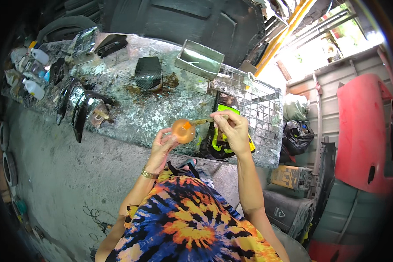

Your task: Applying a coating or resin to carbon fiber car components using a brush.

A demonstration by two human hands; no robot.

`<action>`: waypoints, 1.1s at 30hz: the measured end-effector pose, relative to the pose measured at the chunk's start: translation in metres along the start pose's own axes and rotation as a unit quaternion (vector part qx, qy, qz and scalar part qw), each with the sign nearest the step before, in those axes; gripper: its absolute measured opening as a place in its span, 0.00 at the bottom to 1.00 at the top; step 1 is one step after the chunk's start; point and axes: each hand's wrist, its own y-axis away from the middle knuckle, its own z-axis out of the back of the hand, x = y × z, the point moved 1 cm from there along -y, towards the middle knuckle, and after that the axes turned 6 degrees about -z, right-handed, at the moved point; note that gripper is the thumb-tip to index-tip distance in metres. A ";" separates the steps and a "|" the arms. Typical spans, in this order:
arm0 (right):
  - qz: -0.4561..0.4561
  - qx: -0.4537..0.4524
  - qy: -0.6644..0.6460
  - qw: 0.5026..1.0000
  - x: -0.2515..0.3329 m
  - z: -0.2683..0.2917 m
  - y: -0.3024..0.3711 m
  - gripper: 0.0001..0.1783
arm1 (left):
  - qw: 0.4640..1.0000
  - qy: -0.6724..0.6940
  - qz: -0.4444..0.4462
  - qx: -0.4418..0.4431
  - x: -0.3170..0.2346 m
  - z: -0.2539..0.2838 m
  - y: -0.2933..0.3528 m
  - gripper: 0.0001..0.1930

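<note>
1. Nearest the camera, a tie-dye shirt is seen, worn by the person, in orange, blue and black.
2. By the left hand, partly curled, a round orange cup is gripped at its side between thumb and fingers; a watch is worn on that wrist.
3. By the right hand, a brush is pinched at its handle between thumb and fingertips.
4. Both cup and brush are held up near the close edge of a paint-spattered table.
5. On the table, a black-and-yellow part is set beneath the right hand, beside a wire grid; a metal box and white bottles are placed farther off.
6. To the right, a red panel is stood against a wall.
7. The brush's long axis is laid crosswise, its tip pointed left and slightly toward the person, over the cup; whether the cup's bottom is touched cannot be told.
</note>
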 end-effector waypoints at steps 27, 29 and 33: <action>-0.146 0.146 0.157 0.966 -0.086 0.078 -0.155 0.15 | 0.985 0.051 -0.053 -0.155 0.029 -0.010 0.004 0.18; -0.149 0.141 0.189 0.960 -0.090 0.082 -0.163 0.15 | 0.985 0.046 -0.054 -0.157 0.027 -0.012 0.005 0.17; -0.124 0.109 0.222 0.961 -0.096 0.089 -0.182 0.16 | 0.984 0.044 -0.057 -0.160 0.028 -0.011 0.003 0.18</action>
